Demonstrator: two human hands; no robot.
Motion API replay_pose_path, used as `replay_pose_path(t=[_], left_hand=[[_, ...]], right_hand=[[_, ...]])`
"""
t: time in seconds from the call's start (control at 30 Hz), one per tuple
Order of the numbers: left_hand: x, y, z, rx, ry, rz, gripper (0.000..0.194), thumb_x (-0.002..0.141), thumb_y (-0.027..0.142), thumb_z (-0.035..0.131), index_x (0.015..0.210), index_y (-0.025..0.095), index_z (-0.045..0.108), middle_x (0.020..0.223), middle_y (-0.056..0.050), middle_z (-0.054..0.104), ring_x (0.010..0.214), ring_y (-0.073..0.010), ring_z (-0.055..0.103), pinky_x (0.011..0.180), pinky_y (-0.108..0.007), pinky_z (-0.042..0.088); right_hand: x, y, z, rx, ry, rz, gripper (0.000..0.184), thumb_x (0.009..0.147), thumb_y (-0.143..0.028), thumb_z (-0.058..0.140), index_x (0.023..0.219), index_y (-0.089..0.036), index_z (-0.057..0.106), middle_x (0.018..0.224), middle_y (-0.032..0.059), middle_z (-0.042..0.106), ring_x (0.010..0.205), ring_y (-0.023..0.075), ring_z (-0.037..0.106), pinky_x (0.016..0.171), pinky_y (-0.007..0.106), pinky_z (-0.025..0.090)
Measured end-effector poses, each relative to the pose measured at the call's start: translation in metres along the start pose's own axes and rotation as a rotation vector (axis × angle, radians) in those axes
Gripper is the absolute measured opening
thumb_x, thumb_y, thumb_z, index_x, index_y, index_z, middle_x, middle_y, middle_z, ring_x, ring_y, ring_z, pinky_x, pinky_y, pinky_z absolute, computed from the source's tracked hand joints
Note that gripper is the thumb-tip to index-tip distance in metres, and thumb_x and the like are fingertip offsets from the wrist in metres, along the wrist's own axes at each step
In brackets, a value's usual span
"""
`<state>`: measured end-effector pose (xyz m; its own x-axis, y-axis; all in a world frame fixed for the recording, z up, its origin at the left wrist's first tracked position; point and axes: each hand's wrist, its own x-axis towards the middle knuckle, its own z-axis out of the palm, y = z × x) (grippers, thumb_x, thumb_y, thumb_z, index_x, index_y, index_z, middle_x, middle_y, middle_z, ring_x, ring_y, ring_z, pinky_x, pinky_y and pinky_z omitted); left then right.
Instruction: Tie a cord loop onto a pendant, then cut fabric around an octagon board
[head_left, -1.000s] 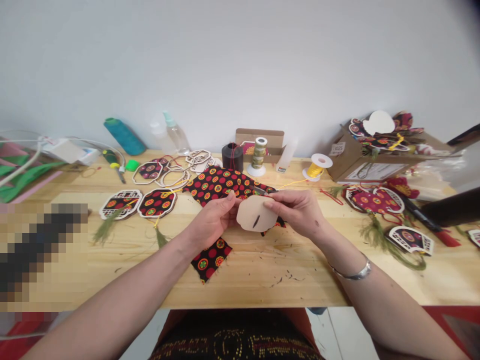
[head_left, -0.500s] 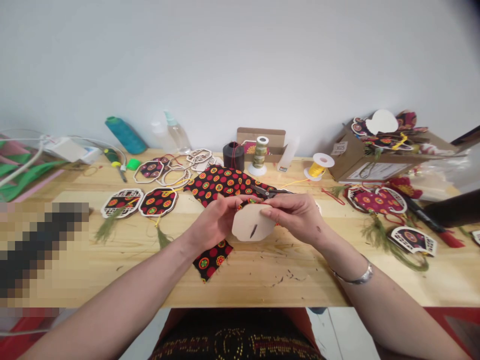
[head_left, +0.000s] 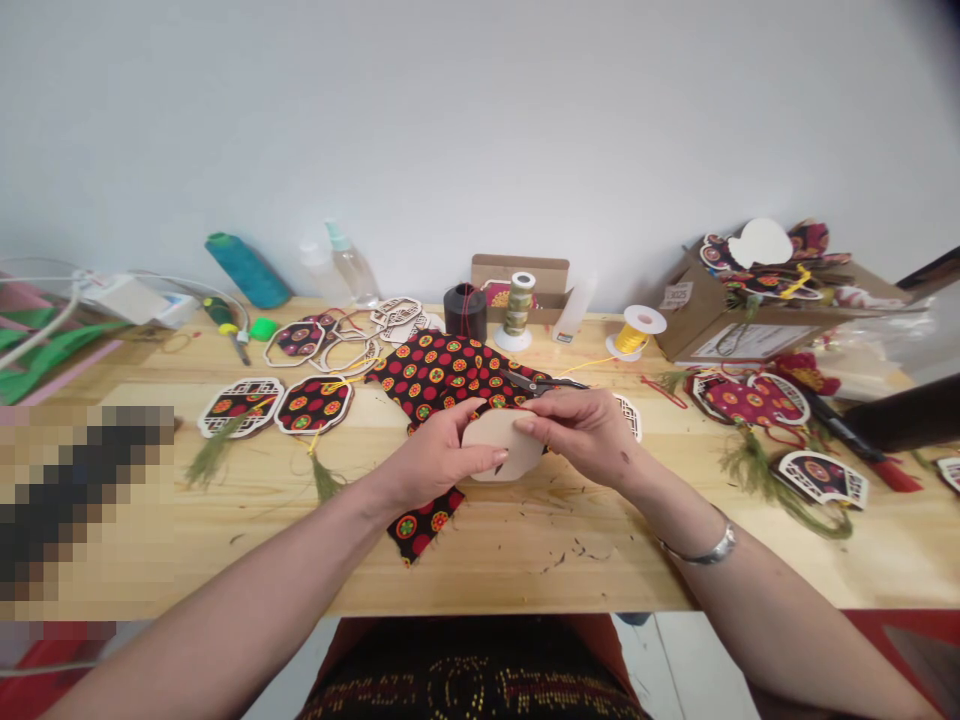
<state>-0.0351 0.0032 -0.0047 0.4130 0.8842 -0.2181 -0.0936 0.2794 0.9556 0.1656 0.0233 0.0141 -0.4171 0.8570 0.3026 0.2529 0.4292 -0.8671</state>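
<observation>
Between my two hands is a pale, scallop-edged card piece (head_left: 487, 436) with a dark mark on it, partly under my left thumb. My left hand (head_left: 444, 452) grips its left side, thumb on the near face. At the upper right edge my right hand (head_left: 581, 428) pinches it, with a bit of patterned fabric showing along the top. Behind the hands lies black fabric with red and yellow flowers (head_left: 439, 370), and scissors (head_left: 536, 382) rest on it. A fabric scrap (head_left: 420, 528) lies below my left hand.
Finished ornaments with tassels (head_left: 313, 405) lie at left, more (head_left: 821, 480) at right. Along the wall stand a teal thread cone (head_left: 247, 270), a spray bottle (head_left: 351, 265), a black spool (head_left: 465, 312) and a yellow cord spool (head_left: 637, 332). A full cardboard box (head_left: 739, 335) sits back right.
My left thumb has come down onto the near face of the card, covering part of the dark mark. My right hand keeps its pinch at the upper edge.
</observation>
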Motion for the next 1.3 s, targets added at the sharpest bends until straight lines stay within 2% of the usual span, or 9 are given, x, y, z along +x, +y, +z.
replay_pose_path(t=[0.2, 0.33, 0.53, 0.73, 0.9, 1.0, 1.17, 1.3], left_hand=[[0.003, 0.0, 0.003, -0.174, -0.011, -0.007, 0.038, 0.066, 0.018, 0.079, 0.102, 0.021, 0.067, 0.096, -0.001, 0.071, 0.085, -0.0151, 0.063, 0.079, -0.029, 0.047], [0.003, 0.004, 0.005, -0.283, -0.04, -0.075, 0.034, 0.061, 0.014, 0.082, 0.093, 0.016, 0.069, 0.088, -0.003, 0.073, 0.081, -0.0159, 0.066, 0.082, -0.032, 0.048], [0.004, -0.001, 0.002, -0.234, -0.069, -0.046, 0.029, 0.066, 0.019, 0.08, 0.093, 0.014, 0.072, 0.089, -0.006, 0.075, 0.08, -0.0163, 0.067, 0.083, -0.032, 0.048], [0.006, -0.007, 0.001, -0.123, -0.093, 0.022, 0.03, 0.076, 0.025, 0.073, 0.105, 0.017, 0.071, 0.1, -0.007, 0.074, 0.09, -0.019, 0.067, 0.09, -0.035, 0.048], [0.006, -0.009, 0.002, -0.15, -0.077, 0.053, 0.038, 0.076, 0.024, 0.073, 0.114, 0.019, 0.067, 0.103, -0.006, 0.074, 0.093, -0.0197, 0.067, 0.09, -0.035, 0.048], [0.006, -0.007, 0.004, -0.182, -0.072, 0.065, 0.039, 0.075, 0.022, 0.074, 0.114, 0.02, 0.067, 0.104, -0.006, 0.074, 0.094, -0.0186, 0.067, 0.09, -0.033, 0.048], [0.005, -0.001, 0.006, -0.24, -0.09, 0.066, 0.032, 0.074, 0.016, 0.074, 0.105, 0.02, 0.07, 0.096, -0.003, 0.075, 0.088, -0.0154, 0.068, 0.085, -0.029, 0.049], [0.005, 0.002, 0.008, -0.252, -0.072, 0.06, 0.033, 0.071, 0.015, 0.075, 0.103, 0.019, 0.07, 0.093, -0.004, 0.075, 0.085, -0.0165, 0.068, 0.084, -0.031, 0.05]], right_hand=[[0.0, 0.002, 0.001, 0.04, 0.02, 0.02, 0.021, 0.083, -0.034, 0.066, 0.078, -0.016, 0.077, 0.06, 0.0008, 0.062, 0.054, 0.0085, 0.047, 0.048, 0.022, 0.037], [0.001, 0.003, 0.001, 0.072, 0.028, 0.04, 0.02, 0.082, -0.033, 0.066, 0.081, -0.016, 0.077, 0.061, 0.0, 0.062, 0.054, 0.0082, 0.047, 0.048, 0.021, 0.037], [0.001, 0.004, 0.001, 0.071, 0.03, 0.063, 0.021, 0.081, -0.035, 0.067, 0.078, -0.016, 0.076, 0.061, -0.0002, 0.061, 0.054, 0.0083, 0.047, 0.049, 0.022, 0.037], [0.0, 0.007, 0.0, 0.053, 0.033, 0.07, 0.022, 0.082, -0.035, 0.066, 0.076, -0.017, 0.076, 0.061, -0.0002, 0.06, 0.055, 0.0084, 0.045, 0.049, 0.022, 0.037], [0.0, 0.009, 0.001, 0.073, 0.045, 0.08, 0.021, 0.081, -0.036, 0.067, 0.091, -0.022, 0.078, 0.075, 0.0033, 0.072, 0.063, 0.0117, 0.056, 0.056, 0.024, 0.045], [0.001, 0.009, 0.001, 0.092, 0.045, 0.084, 0.021, 0.081, -0.035, 0.067, 0.094, -0.023, 0.078, 0.079, 0.0041, 0.074, 0.065, 0.0126, 0.059, 0.058, 0.025, 0.048], [0.001, 0.007, 0.001, 0.112, 0.044, 0.103, 0.021, 0.08, -0.035, 0.067, 0.085, -0.019, 0.079, 0.068, 0.0019, 0.069, 0.056, 0.0093, 0.05, 0.05, 0.022, 0.041], [0.001, 0.006, 0.001, 0.121, 0.031, 0.126, 0.023, 0.08, -0.036, 0.066, 0.077, -0.016, 0.077, 0.061, 0.0001, 0.062, 0.052, 0.0079, 0.044, 0.046, 0.021, 0.036]])
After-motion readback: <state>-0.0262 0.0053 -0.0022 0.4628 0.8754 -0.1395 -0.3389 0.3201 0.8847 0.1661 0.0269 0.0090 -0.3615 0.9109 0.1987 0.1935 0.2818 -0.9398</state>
